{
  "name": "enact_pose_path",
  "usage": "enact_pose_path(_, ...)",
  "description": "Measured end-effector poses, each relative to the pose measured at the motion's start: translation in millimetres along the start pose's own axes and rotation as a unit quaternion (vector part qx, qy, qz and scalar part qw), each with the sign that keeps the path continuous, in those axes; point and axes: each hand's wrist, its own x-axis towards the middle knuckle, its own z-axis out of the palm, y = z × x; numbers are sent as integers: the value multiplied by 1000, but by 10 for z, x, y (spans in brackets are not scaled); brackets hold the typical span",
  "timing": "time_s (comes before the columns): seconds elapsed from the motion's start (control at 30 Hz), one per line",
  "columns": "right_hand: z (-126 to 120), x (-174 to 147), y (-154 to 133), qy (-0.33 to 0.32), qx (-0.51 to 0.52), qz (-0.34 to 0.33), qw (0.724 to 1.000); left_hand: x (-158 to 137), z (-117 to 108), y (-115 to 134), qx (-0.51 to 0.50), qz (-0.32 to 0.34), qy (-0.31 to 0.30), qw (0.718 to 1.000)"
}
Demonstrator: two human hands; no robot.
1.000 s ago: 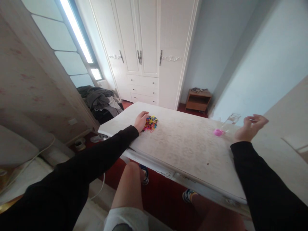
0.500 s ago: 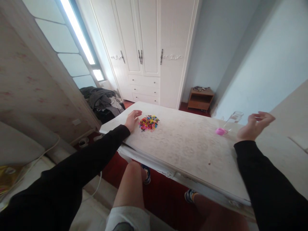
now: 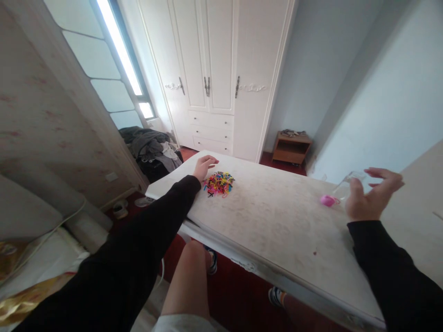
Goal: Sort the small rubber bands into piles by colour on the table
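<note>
My left hand (image 3: pixel 205 168) is at the far left of the white table (image 3: pixel 270 221), its fingers stretched out along the back edge of a pile (image 3: pixel 218 184) of small multicoloured pieces, too small to name. Nothing shows in that hand. Over on the right, my right hand (image 3: pixel 373 195) is open beside a clear glass jar (image 3: pixel 344 183), thumb and fingers apart. The thumb hides part of the jar, and I cannot tell whether they touch. A round pink thing (image 3: pixel 328 200) lies on the tabletop by the jar's lower end.
A white wardrobe (image 3: pixel 254 55) stands behind the table. Dark clothes (image 3: pixel 148 147) are heaped at the left, and a small wooden cabinet (image 3: pixel 292 146) is by the back wall. A small dark speck (image 3: pixel 314 253) marks the tabletop. My legs are under the table.
My left hand has moved slightly right and further along the pile's back side. My right hand has come closer to the jar, now overlapping it in view. The view has shifted slightly.
</note>
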Motion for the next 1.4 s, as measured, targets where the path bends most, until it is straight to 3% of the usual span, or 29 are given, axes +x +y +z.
enact_pose_path(0.17, 136, -174, -361, -126, -6, -185, 975, 11, 11, -107, 18, 28, -53, 998)
enact_pose_path(0.27, 300, -352, -613, -194, 18, -231, 953, 12, -13, -115, 38, 47, -89, 994)
enact_pose_path(0.37, 535, -586, -922, -268, 54, -231, 934, 28, -35, -117, 50, 64, -107, 991)
enact_pose_path(0.47, 884, -814, -1296, -351, 88, -162, 918, 39, -35, -135, 55, 71, -124, 988)
enact_pose_path(0.57, 1334, -970, -1647, -450, 118, -93, 880, 32, -28, -156, 63, 68, -149, 984)
enact_pose_path(0.67, 1726, -1062, -1846, -468, 122, -77, 872, 15, -29, -165, 72, 64, -170, 981)
enact_pose_path(0.77, 1899, -1126, -1871, -480, 126, -67, 866, 7, -37, -160, 82, 69, -180, 978)
enact_pose_path(0.97, 1843, -1188, -1793, -497, 120, -60, 857, 32, -52, -122, 112, 101, -181, 972)
enact_pose_path(1.2, 1858, -1221, -1889, -498, 129, -59, 855, -17, -64, -65, 148, 145, -174, 963)
enact_pose_path(1.4, 1863, -1200, -1873, -463, 170, -45, 869, -128, -64, 20, 202, 236, -155, 938)
